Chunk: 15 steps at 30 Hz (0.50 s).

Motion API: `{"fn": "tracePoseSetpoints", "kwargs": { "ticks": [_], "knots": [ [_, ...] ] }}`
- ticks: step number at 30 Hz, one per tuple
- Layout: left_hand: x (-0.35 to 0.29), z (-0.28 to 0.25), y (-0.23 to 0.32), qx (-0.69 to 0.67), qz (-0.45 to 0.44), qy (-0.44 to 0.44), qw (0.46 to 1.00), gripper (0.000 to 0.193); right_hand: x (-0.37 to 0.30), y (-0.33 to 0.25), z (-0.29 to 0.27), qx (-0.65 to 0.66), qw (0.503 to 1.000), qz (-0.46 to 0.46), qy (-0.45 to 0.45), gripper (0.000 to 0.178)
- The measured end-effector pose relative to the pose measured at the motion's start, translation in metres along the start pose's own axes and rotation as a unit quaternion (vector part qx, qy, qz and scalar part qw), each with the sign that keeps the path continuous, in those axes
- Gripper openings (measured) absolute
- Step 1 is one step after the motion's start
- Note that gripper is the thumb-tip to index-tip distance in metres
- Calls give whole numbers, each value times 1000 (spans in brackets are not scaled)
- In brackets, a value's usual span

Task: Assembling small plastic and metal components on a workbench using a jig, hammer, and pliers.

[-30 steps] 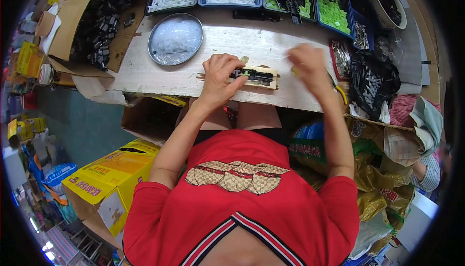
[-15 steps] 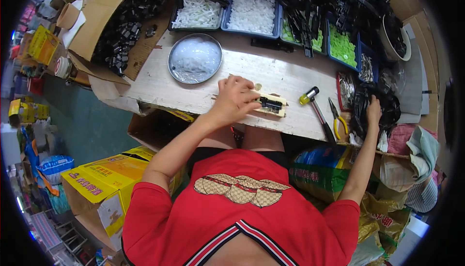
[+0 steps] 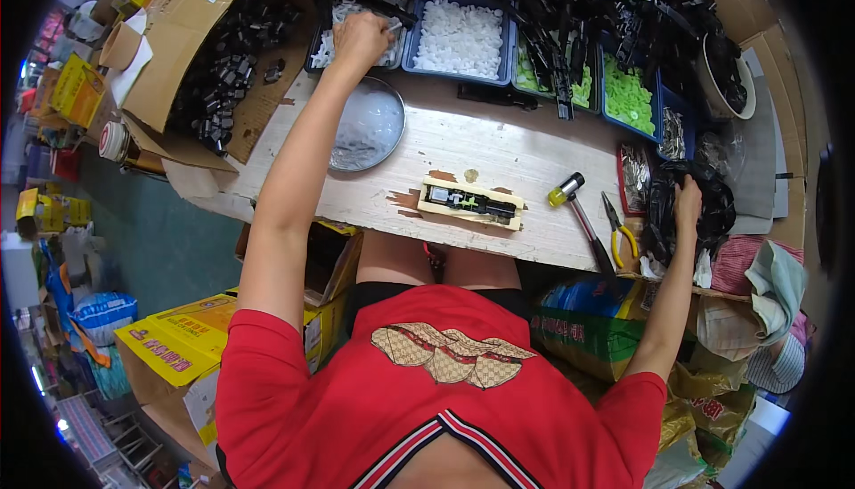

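My left hand (image 3: 360, 42) reaches over the far-left bin of small white plastic parts (image 3: 321, 51). Its fingers are closed, and a slim white plastic part (image 3: 394, 28) shows at the fingertips. At the right, my right hand (image 3: 688, 204) is at a black plastic bag (image 3: 663, 213); the fingers are bent into its folds, and what they grip is hidden. Near the front edge of the bench lies a cream-coloured block fixture (image 3: 428, 207), untouched. Black parts with small white and green pieces (image 3: 465, 199) sit in its slot.
A round metal dish (image 3: 398, 137) holds a translucent mass. Right of the fixture lie a hammer (image 3: 583, 215) and yellow-handled pliers (image 3: 614, 213). Bins of white parts (image 3: 460, 36) and green parts (image 3: 629, 93) line the back, under piled black parts. A carton of black pieces (image 3: 218, 88) stands left.
My left hand has left the fixture and moved far and left to the bin of white parts, uncovering the fixture. My right hand stays at the black bag.
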<state>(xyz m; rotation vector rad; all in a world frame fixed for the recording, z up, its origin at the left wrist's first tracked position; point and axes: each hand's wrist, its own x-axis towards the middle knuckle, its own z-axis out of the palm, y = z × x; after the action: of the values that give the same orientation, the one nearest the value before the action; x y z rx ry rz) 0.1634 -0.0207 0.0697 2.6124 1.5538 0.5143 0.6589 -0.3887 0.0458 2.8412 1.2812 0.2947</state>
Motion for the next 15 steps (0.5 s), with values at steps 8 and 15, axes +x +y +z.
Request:
{"fn": "tracePoseSetpoints", "kwargs": {
  "ticks": [8,15],
  "knots": [
    [-44,-38,-16,-405,-35,94,909,15,-6,1,-11,187,982,40,0,14],
    [-150,-64,-7,-353,-12,47,934,14,20,34,43,209,976,53,42,17]
  ]
}}
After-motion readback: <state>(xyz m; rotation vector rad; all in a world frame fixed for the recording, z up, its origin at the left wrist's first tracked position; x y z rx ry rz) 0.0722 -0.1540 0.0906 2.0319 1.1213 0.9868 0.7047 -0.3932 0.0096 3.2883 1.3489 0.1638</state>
